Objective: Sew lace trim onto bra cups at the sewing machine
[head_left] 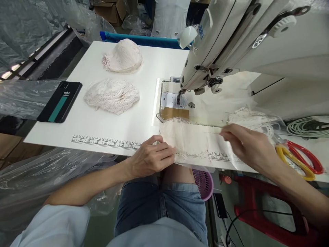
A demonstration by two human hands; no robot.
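My left hand (154,154) is closed on the left edge of a small cream fabric piece (187,137) at the table's front edge. The fabric lies flat, with a frayed upper edge near the sewing machine's needle plate (171,100). To its right my right hand (243,144) is pinched, slightly blurred. A thin thread (213,132) runs from the fabric's side to these fingertips. The presser foot (179,97) stands beyond the fabric, apart from both hands.
The sewing machine (216,44) overhangs the right side. Two cream lace bundles (113,96) and a phone (60,102) lie left. Lace trim (253,118) and red-and-yellow scissors (295,161) lie right. A printed ruler (102,141) follows the front edge; a purple basket (204,183) sits below.
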